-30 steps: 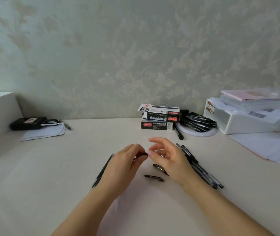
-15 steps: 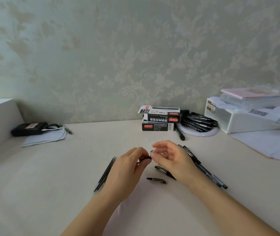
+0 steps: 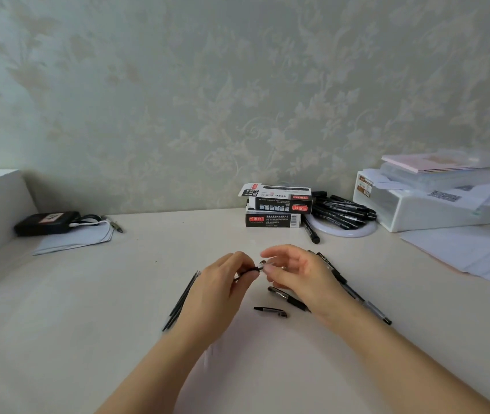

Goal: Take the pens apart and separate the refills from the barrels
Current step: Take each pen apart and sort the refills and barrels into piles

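My left hand (image 3: 220, 289) grips the dark end of a black pen (image 3: 252, 268) above the middle of the table. My right hand (image 3: 297, 273) pinches the pen's other end, its tip piece, between thumb and fingers. The rest of the pen is hidden by both hands. Several thin black refills (image 3: 181, 300) lie on the table just left of my left hand. A pen cap (image 3: 270, 311) and a barrel piece (image 3: 288, 297) lie below my right hand. Several whole pens (image 3: 354, 291) lie to the right, partly under my right wrist.
Two stacked pen boxes (image 3: 273, 209) stand at the back, with a pile of black pens (image 3: 342, 213) on a white ring beside them. A white storage box (image 3: 423, 204) and papers (image 3: 476, 255) sit at right. A black device (image 3: 47, 223) with cables lies at left.
Both hands stay together on the same pen and have hardly moved over the table. The view has tilted slightly, so everything sits a little lower in the frame.
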A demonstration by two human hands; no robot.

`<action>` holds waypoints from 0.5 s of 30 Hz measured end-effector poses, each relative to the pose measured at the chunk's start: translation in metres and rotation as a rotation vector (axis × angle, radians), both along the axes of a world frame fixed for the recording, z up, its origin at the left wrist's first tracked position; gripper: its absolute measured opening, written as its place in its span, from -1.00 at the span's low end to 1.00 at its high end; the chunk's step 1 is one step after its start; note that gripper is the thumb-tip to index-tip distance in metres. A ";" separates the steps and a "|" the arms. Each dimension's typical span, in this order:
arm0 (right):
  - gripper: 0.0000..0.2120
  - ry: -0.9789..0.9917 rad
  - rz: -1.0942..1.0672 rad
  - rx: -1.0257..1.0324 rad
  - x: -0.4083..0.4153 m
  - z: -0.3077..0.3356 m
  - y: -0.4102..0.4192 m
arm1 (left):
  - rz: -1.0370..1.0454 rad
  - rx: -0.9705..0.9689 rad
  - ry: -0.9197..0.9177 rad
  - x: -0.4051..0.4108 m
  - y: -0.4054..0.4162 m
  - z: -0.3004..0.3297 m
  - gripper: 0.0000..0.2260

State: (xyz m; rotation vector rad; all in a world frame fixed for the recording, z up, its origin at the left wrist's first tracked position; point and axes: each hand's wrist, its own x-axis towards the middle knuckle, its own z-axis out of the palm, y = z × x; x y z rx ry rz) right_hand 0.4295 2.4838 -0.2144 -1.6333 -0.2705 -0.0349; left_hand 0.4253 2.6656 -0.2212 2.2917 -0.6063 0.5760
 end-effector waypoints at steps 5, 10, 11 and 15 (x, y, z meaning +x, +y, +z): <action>-0.94 0.023 -0.027 0.039 -0.001 -0.001 0.005 | -0.002 -0.008 0.012 -0.001 0.001 0.001 -0.95; -0.91 -0.179 -0.286 -0.232 0.003 0.003 -0.008 | 0.024 -0.016 0.031 -0.003 0.004 0.005 -0.81; -0.88 -0.289 -0.261 -0.421 0.002 0.004 -0.009 | 0.036 -0.007 0.034 -0.003 0.004 0.005 -0.80; -0.80 -0.540 0.029 -0.886 0.000 -0.004 -0.001 | 0.053 0.028 0.080 -0.002 0.004 0.002 -0.79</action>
